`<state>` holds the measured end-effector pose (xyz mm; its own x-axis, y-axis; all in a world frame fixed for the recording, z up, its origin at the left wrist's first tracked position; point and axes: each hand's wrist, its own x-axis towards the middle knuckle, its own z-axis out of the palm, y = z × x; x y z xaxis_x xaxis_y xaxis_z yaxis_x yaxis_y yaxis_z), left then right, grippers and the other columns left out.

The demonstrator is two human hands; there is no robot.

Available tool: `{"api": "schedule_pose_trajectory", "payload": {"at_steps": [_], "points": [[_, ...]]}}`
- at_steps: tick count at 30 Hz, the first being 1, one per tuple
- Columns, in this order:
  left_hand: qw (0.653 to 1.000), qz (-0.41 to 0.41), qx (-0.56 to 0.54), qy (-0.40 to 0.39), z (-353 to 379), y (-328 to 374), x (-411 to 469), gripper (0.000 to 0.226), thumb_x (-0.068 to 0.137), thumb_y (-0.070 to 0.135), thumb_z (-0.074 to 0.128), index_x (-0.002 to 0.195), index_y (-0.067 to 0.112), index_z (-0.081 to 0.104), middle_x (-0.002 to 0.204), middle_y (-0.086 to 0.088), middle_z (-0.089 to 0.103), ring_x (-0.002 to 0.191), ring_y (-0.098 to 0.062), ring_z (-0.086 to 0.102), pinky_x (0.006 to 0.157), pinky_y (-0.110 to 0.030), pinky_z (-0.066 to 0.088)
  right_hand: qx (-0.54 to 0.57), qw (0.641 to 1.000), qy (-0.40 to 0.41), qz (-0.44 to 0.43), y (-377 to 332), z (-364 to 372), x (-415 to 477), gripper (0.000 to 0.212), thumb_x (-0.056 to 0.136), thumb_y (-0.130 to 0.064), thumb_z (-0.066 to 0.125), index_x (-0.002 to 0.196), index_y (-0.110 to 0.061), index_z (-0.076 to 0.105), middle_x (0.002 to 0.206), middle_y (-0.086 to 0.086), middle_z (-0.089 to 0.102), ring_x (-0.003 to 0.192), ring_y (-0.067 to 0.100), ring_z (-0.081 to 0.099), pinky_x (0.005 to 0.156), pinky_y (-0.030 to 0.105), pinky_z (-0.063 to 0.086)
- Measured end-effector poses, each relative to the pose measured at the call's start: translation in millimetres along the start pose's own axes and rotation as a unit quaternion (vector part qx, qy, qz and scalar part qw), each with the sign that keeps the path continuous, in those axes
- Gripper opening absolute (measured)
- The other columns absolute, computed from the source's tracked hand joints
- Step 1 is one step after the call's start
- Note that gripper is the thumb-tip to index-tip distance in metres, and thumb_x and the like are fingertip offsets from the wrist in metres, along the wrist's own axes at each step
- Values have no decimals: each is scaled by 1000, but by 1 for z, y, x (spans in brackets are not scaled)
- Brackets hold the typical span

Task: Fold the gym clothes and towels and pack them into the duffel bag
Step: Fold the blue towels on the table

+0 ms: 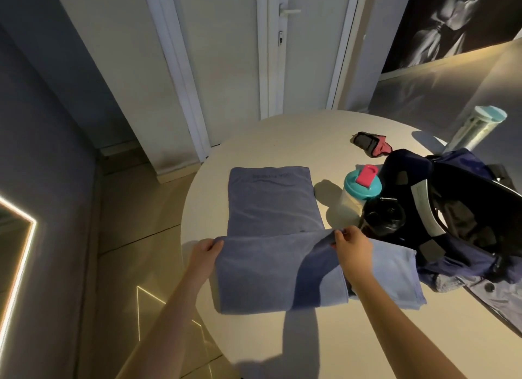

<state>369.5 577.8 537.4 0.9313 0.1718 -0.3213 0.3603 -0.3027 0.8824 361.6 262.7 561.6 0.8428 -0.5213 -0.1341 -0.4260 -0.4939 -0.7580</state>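
View from the head camera, looking down on a round pale surface (310, 339). We see a blue towel (271, 209) laid lengthwise near the surface's left edge. Its far part lies flat, with a line of dark lettering near the far hem. Its near part forms a wider band running left to right across the near side.

The left hand (204, 251) grips the left end of this band's far edge, fingers curled round the cloth. The right hand (351, 246) pinches the same edge further right, between thumb and fingertips. Both forearms reach in from the near side, and the right one crosses over the band.

A paler blue layer (395, 274) extends to the right beneath the right forearm. We cannot tell whether it belongs to the same towel.

The navy duffel bag (466, 209) stands open on the right of the surface, touching the paler layer. Just left of the bag stand a clear shaker bottle (358, 195), with a teal lid and pink cap, and a dark bottle (382, 217). The dark bottle stands just beyond the right hand. A black-and-pink item (370, 144) lies further away. At far right stands a tall clear tube (477, 130) with a teal top.

Beyond the surface we note a white door (296, 53) and a dark poster (457, 20) on the right wall.
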Motion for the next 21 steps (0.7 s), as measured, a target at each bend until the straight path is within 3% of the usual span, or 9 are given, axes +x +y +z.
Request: {"api": "schedule_pose_trajectory", "payload": {"at_steps": [7,9,11,14,15,18,21], "points": [[999,3,43,-8,11,7,74,21,96,19,51,105,8,66,90,-7,68,83,-22,63,72,-29,47,-28,999,-21,37,-21,36,52,22,94,-27,49,103,-11,61,94,12,65,90,32,62,85,46,52],[998,3,55,-12,14,6,92,22,96,21,51,106,10,67,92,-6,69,87,-23,65,77,-34,51,-36,990,125,46,-33,57,65,19,94,-20,52,110,-10,56,97,15,65,95,32,61,87,45,50],[998,-4,62,-13,17,6,108,21,95,20,52,104,9,68,92,-6,69,89,-24,65,81,-39,52,-1,981,190,36,-35,67,73,20,93,-15,56,112,-9,54,97,16,65,97,30,61,82,42,50],[994,11,111,-8,21,12,117,20,95,18,50,87,11,67,86,-7,67,80,-25,62,70,-34,47,-77,996,-33,12,-25,64,74,26,95,-17,48,118,-7,55,110,17,62,99,35,59,80,37,45],[988,28,150,10,23,13,116,19,95,18,50,85,12,66,87,-8,66,80,-25,61,69,-32,45,-84,995,-53,2,-18,59,72,31,96,-17,47,125,-6,51,120,17,57,104,35,57,83,38,44],[962,85,245,86,34,9,96,23,93,18,56,110,4,62,104,-12,62,95,-29,61,79,-31,45,-121,987,-88,-58,-2,65,54,38,94,-15,48,132,-8,45,135,14,45,110,35,53,87,39,44],[933,143,325,61,52,-10,64,32,89,22,62,119,9,59,113,-9,60,104,-29,58,87,-39,47,-277,936,-189,-108,25,75,34,52,96,-30,46,143,-15,32,152,8,26,133,29,34,106,38,33]]}}
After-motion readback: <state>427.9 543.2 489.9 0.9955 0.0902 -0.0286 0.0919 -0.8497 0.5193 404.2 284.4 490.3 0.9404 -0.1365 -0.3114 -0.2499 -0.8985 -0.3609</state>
